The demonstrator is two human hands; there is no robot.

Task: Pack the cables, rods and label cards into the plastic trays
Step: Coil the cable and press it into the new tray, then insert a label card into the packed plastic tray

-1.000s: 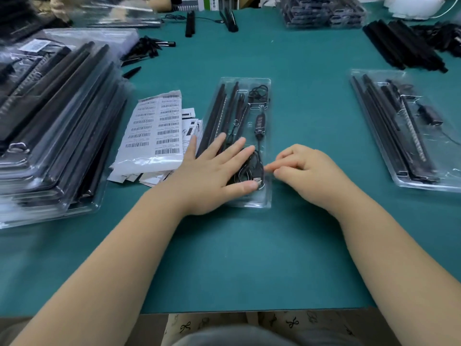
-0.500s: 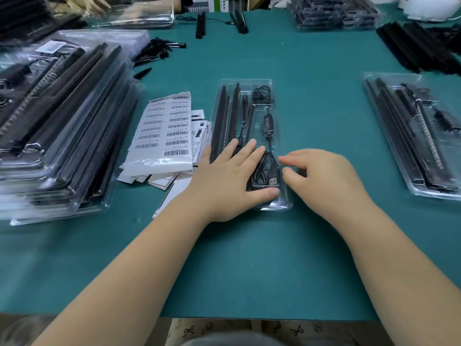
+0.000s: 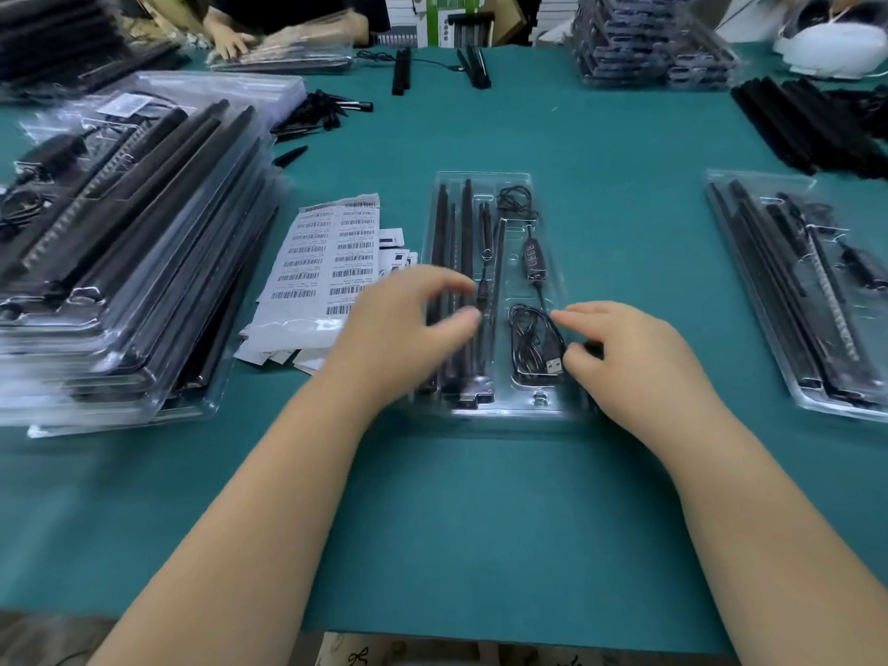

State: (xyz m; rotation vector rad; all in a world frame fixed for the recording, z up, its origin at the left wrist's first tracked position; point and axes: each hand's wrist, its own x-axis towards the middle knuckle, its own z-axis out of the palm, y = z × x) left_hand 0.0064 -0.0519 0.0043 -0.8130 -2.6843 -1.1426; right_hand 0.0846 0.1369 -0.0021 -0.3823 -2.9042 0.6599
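A clear plastic tray (image 3: 483, 177) lies in the middle of the green table. It holds long black rods (image 3: 466, 223) on its left side. On its right side is a black cable with an inline controller (image 3: 533, 257), a coil and a USB plug (image 3: 552, 365). My left hand (image 3: 408, 324) hovers blurred over the lower part of the rods, fingers loosely curled, holding nothing. My right hand (image 3: 634, 358) rests at the tray's right edge, its fingertip and thumb beside the cable coil. Barcode label cards (image 3: 326, 262) lie just left of the tray.
A tall stack of packed trays (image 3: 120, 257) fills the left side. Another filled tray (image 3: 807, 290) lies at the right, with loose black rods (image 3: 807, 127) behind it. More tray stacks (image 3: 648, 45) and small black parts (image 3: 326, 113) sit at the back. Another person's hand (image 3: 230, 40) works at the far left.
My left hand has lifted off the cable coil and moved left over the rods. The coil and USB plug now show. My right hand stays by the coil.
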